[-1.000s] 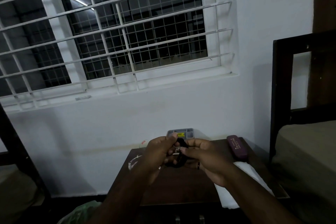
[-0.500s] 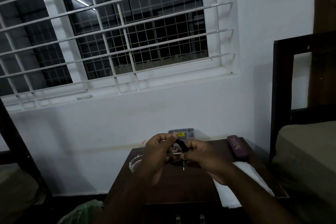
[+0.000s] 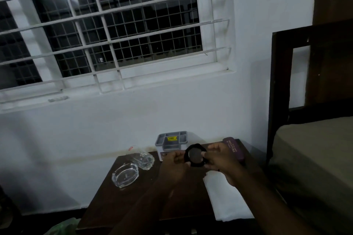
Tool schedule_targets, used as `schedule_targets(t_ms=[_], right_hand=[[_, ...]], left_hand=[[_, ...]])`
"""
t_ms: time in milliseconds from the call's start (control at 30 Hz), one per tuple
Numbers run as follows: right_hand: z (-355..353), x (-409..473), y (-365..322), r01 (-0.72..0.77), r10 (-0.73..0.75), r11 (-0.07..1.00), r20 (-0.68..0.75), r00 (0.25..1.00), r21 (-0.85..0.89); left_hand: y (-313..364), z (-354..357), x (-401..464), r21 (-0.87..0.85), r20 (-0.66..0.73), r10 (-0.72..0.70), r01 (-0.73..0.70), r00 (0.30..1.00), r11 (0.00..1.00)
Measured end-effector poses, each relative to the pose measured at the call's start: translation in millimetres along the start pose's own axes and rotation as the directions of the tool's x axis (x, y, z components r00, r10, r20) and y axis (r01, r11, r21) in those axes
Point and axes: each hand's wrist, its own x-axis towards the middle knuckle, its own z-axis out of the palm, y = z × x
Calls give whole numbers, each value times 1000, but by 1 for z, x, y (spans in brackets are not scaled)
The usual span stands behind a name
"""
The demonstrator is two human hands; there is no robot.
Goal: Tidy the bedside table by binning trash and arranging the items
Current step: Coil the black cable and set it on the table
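Both hands hold a black looped strap [image 3: 194,155], likely a watch, above the dark wooden bedside table [image 3: 114,208]. My left hand [image 3: 174,166] pinches its left side and my right hand [image 3: 221,160] pinches its right side. A glass ashtray [image 3: 125,176] and a tipped clear glass [image 3: 144,159] lie at the table's left. A grey organiser box [image 3: 171,141] with a yellow label stands at the back against the wall. A purple case [image 3: 234,148] lies at the back right, and a folded white cloth [image 3: 225,202] covers the table's right side.
A bed with a dark wooden headboard [image 3: 277,89] stands right of the table. A barred window [image 3: 107,28] fills the white wall above. A green plastic bag [image 3: 63,228] sits on the floor at the lower left.
My hands have shifted right and spread the black strap into an open loop. The view has turned so the ashtray and glass now show at the left.
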Motion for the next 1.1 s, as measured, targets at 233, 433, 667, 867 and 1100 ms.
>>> schedule_targets(t_ms=[233,433,667,867,1100], right_hand=[[-11,51,30,120,-182,903,-115,977,-413],[-22,85,53,103,-167,805,-57,984,-585],[-18,101,67,156,-186,760,19,982,-631],[-13,102,69,164,-280,601,-14,960,-782],[-13,105,74,216,-209,468,130,969,-857]], left_hand=[[-17,52,45,130,20,54,-56,998,990],[-50,81,75,236,109,15,-41,994,971],[-76,99,96,410,107,145,-177,984,895],[-94,101,86,472,-11,421,-367,907,802],[-100,101,90,585,238,244,-339,940,737]])
